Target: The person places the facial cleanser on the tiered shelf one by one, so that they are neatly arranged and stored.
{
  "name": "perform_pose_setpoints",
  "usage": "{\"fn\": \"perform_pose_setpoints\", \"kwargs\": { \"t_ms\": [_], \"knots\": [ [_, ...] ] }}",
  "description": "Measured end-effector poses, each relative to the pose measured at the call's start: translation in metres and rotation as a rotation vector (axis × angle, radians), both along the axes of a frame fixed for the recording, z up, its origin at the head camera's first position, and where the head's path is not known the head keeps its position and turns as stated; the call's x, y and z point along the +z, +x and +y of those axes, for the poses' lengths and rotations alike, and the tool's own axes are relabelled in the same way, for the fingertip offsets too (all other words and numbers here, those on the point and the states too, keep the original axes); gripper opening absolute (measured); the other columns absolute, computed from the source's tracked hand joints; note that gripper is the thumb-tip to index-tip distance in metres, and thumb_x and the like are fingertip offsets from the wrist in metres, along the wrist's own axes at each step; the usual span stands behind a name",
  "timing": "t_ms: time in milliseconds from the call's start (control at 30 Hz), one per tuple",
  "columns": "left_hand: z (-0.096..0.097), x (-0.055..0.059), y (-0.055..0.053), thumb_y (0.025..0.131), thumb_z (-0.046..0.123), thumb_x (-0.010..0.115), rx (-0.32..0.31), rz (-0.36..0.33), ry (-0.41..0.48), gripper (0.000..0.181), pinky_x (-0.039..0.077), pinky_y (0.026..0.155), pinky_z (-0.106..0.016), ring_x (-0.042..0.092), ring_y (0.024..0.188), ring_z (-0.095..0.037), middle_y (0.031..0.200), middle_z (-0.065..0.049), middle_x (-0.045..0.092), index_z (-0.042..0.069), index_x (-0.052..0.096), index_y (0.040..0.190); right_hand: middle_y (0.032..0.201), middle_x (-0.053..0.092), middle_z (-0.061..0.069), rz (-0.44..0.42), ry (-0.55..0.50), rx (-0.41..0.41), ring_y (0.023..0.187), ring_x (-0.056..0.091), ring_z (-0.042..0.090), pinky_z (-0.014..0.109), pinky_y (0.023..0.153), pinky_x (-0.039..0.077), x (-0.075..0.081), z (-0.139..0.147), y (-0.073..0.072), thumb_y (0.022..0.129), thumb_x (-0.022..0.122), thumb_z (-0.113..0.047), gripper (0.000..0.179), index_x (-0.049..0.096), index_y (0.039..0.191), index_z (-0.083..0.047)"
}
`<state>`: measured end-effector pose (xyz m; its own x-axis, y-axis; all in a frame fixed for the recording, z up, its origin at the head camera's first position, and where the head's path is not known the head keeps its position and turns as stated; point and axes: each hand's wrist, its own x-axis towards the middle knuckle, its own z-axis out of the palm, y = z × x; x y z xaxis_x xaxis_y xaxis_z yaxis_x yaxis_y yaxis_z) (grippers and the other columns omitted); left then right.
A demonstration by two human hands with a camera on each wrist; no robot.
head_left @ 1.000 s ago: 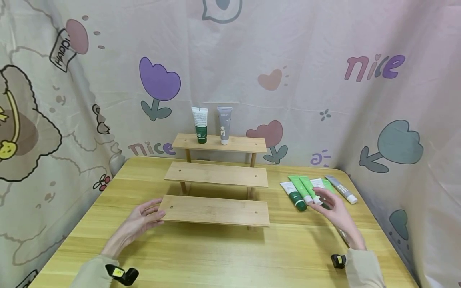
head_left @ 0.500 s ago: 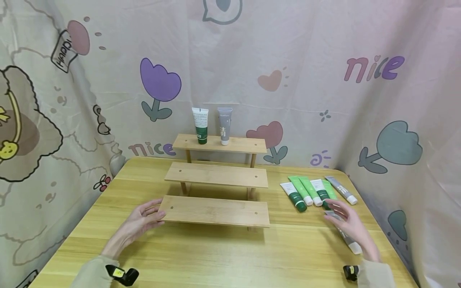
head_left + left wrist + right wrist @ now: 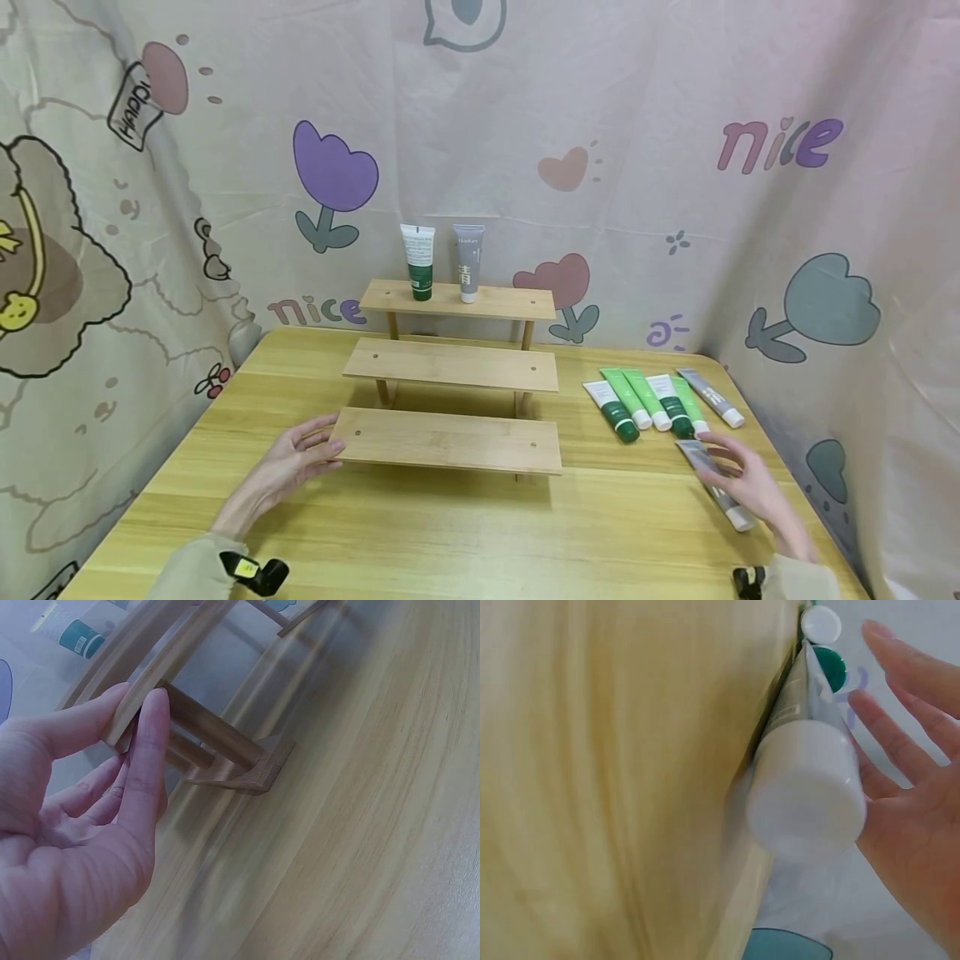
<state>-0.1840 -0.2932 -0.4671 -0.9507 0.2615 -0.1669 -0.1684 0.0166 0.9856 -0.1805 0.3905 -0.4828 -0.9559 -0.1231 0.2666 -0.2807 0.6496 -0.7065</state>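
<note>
My left hand pinches the left end of the lowest board of a three-tier wooden display shelf; in the left wrist view thumb and fingers lie on both faces of the board. Over at the right, my right hand is spread above a grey tube lying on the table. Its white cap looms close in the right wrist view, the fingers beside the tube and not curled round it. Whether they touch it I cannot tell.
A white-and-green tube and a grey tube stand upright on the top board. Beyond my right hand several green and white-and-green tubes lie side by side, with another grey tube near the table's right edge. A printed curtain hangs behind.
My right hand has moved right and toward me, off the row of tubes and over the nearer grey tube. The left hand and the shelf stay as they were.
</note>
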Motion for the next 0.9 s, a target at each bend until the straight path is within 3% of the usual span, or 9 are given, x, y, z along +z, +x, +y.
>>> {"fn": "perform_pose_setpoints", "kwargs": {
  "t_ms": [233, 367, 467, 533, 600, 767, 900],
  "knots": [
    [0.0, 0.0, 0.0, 0.101, 0.009, 0.06, 0.0, -0.001, 0.009, 0.08, 0.062, 0.095, -0.027, 0.061, 0.106, -0.007, 0.152, -0.034, 0.018, -0.011, 0.006, 0.157, 0.119, 0.043, -0.044, -0.032, 0.0, 0.03, 0.103, 0.052, -0.018, 0.008, 0.081, 0.055, -0.006, 0.008, -0.001, 0.075, 0.082, 0.004, 0.064, 0.053, 0.131, 0.015],
    [0.0, -0.001, 0.0, 0.101, 0.009, 0.06, -0.002, -0.004, 0.011, 0.08, 0.062, 0.095, -0.026, 0.061, 0.106, -0.007, 0.152, -0.035, 0.017, -0.011, 0.006, 0.157, 0.12, 0.049, -0.038, -0.072, 0.006, 0.037, 0.103, 0.052, -0.018, 0.008, 0.082, 0.055, -0.007, 0.011, -0.002, 0.075, 0.082, 0.005, 0.067, 0.052, 0.133, 0.015],
    [0.0, -0.001, 0.0, 0.101, 0.009, 0.06, -0.006, -0.009, 0.014, 0.081, 0.061, 0.096, -0.026, 0.06, 0.107, -0.006, 0.155, -0.038, 0.013, -0.011, 0.005, 0.156, 0.127, 0.064, -0.008, -0.126, 0.03, 0.013, 0.1, 0.052, -0.018, 0.01, 0.08, 0.056, -0.005, 0.012, -0.002, 0.076, 0.082, 0.002, 0.068, 0.05, 0.136, 0.014],
    [0.0, 0.0, 0.0, 0.101, 0.009, 0.06, -0.014, -0.01, 0.019, 0.082, 0.061, 0.097, -0.025, 0.06, 0.107, -0.006, 0.157, -0.039, 0.008, -0.011, 0.004, 0.156, 0.129, 0.065, 0.017, -0.167, 0.057, -0.007, 0.097, 0.053, -0.017, 0.013, 0.078, 0.057, -0.004, 0.014, -0.001, 0.078, 0.082, -0.001, 0.068, 0.049, 0.136, 0.014],
    [-0.001, 0.0, -0.001, 0.101, 0.01, 0.06, -0.016, -0.013, 0.024, 0.082, 0.061, 0.096, -0.025, 0.059, 0.107, -0.005, 0.159, -0.038, 0.004, -0.011, 0.003, 0.157, 0.125, 0.061, 0.033, -0.193, 0.094, -0.04, 0.092, 0.053, -0.016, 0.014, 0.075, 0.055, -0.003, 0.015, -0.001, 0.08, 0.082, -0.004, 0.066, 0.051, 0.135, 0.013],
    [0.0, 0.0, -0.001, 0.1, 0.01, 0.061, -0.007, -0.003, 0.012, 0.081, 0.061, 0.096, -0.026, 0.06, 0.107, -0.006, 0.155, -0.037, 0.013, -0.011, 0.006, 0.156, 0.111, 0.068, 0.025, -0.263, 0.19, -0.126, 0.085, 0.052, -0.004, 0.016, 0.068, 0.045, 0.001, 0.019, 0.001, 0.083, 0.083, -0.015, 0.059, 0.058, 0.129, 0.011],
    [-0.001, 0.0, 0.0, 0.1, 0.01, 0.061, 0.0, 0.004, -0.003, 0.081, 0.062, 0.096, -0.027, 0.061, 0.106, -0.008, 0.151, -0.035, 0.022, -0.011, 0.007, 0.156, 0.106, 0.07, 0.018, -0.307, 0.228, -0.135, 0.081, 0.049, -0.002, 0.015, 0.066, 0.041, 0.003, 0.022, 0.001, 0.083, 0.082, -0.021, 0.058, 0.061, 0.126, 0.011]
  ]
}}
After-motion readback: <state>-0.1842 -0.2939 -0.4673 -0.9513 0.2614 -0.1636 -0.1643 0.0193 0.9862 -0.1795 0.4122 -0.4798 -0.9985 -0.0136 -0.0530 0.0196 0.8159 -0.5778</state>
